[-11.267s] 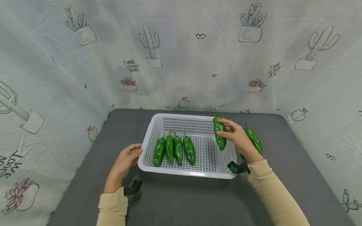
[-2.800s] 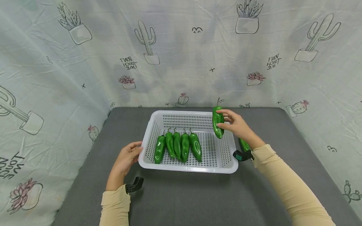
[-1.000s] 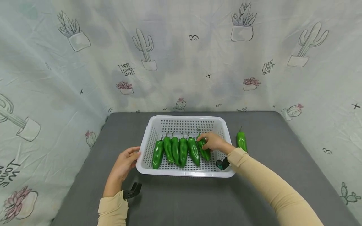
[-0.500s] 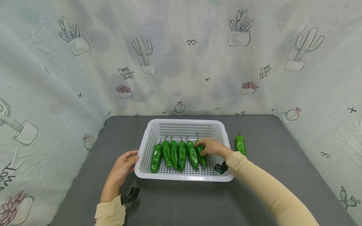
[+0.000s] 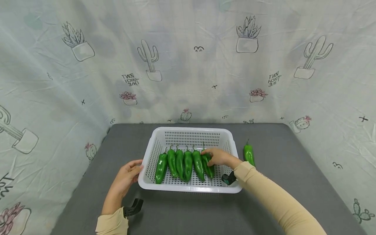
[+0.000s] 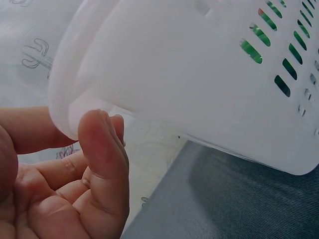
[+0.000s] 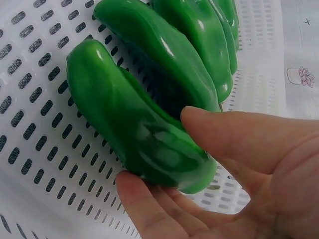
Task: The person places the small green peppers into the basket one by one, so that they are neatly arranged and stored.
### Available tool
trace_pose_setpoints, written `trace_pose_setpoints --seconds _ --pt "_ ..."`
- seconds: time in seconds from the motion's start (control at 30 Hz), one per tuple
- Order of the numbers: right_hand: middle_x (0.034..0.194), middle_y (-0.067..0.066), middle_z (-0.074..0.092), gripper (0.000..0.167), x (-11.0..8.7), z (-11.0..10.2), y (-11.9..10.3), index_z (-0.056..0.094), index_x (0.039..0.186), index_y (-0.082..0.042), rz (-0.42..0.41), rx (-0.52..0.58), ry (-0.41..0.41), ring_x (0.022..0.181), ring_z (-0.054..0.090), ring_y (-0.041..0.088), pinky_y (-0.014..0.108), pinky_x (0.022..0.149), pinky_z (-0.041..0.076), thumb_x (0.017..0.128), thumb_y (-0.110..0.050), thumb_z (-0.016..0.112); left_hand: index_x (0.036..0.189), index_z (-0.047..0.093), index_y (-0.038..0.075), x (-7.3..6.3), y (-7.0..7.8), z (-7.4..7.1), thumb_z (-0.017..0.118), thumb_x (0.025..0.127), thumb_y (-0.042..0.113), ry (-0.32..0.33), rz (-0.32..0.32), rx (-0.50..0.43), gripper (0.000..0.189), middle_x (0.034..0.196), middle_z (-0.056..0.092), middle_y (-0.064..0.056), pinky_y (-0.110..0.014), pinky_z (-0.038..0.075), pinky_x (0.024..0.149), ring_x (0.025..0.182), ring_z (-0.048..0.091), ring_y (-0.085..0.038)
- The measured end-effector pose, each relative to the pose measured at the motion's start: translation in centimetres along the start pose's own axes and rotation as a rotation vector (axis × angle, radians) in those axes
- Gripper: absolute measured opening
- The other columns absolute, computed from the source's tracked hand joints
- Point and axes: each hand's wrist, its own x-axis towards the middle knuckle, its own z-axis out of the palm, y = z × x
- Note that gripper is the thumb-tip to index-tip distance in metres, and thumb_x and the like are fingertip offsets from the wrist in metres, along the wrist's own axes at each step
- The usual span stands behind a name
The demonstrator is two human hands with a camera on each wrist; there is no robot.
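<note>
A white slotted plastic basket point(image 5: 188, 188) sits on the dark grey table, with several glossy green peppers point(image 5: 188, 166) lying side by side in it, stems away from me. My left hand point(image 5: 124, 179) is at the basket's left side; in the left wrist view its thumb and forefinger pinch the rim point(image 6: 62, 84). Inside the basket, my right hand point(image 5: 215, 156) grips the rightmost green pepper point(image 7: 134, 124), thumb on one side and fingers on the other. That pepper lies low, near the slotted floor, close beside its neighbour point(image 7: 164, 50).
One more green pepper point(image 5: 249, 154) lies on the table point(image 5: 188, 215) to the right of the basket, partly behind the right sleeve point(image 5: 258, 182). A pale curtain point(image 5: 176, 65) printed with cacti rises behind the table and along both sides.
Earlier, fewer peppers lay in the basket while my right hand held one above its right side. It has since lowered a pepper to the row's right end. The left hand has stayed at the rim.
</note>
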Motion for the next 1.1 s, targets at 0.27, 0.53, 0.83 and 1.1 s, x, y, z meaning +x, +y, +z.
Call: trace_pose_setpoints --seconds 0.27,0.53,0.83,1.1 --pt "0.14 0.017 0.047 0.058 0.1 0.4 0.2 0.054 0.134 -0.014 0.021 -0.001 0.033 0.083 0.057 0.02 0.03 0.063 0.05 0.08 -0.001 0.07 0.136 0.04 -0.007 -0.2 0.0 -0.1 0.051 0.099 0.015 -0.004 -0.007 -0.002 0.045 0.11 0.067 -0.008 -0.025 0.052 0.071 0.088 0.064 -0.005" --pt "0.139 0.018 0.049 0.058 -0.2 0.1 -0.1 0.054 0.135 -0.013 0.025 -0.056 0.131 0.123 0.05 0.037 0.052 0.095 0.044 0.079 -0.008 0.072 0.137 0.04 -0.006 -0.3 0.2 0.1 0.051 0.099 0.015 0.007 -0.012 0.009 0.044 0.118 0.063 -0.016 -0.025 0.052 0.072 0.089 0.063 -0.005" --pt "0.141 0.019 0.046 0.053 -0.4 -0.6 -0.4 0.053 0.135 -0.008 -0.068 -0.021 0.272 0.128 0.044 0.042 0.055 0.099 0.039 0.084 -0.009 0.068 0.137 0.039 -0.005 -0.3 0.2 0.1 0.049 0.099 0.014 0.015 -0.014 0.007 0.043 0.118 0.063 -0.016 -0.025 0.052 0.072 0.088 0.063 -0.005" --pt "0.135 0.018 0.051 0.044 -1.0 -1.8 -0.8 0.054 0.131 -0.005 -0.19 0.088 0.459 0.122 0.049 0.037 0.049 0.095 0.045 0.088 -0.009 0.064 0.137 0.039 -0.005 -0.3 0.1 -0.1 0.05 0.099 0.015 0.002 -0.009 0.006 0.044 0.115 0.064 -0.013 -0.026 0.052 0.072 0.088 0.063 -0.005"
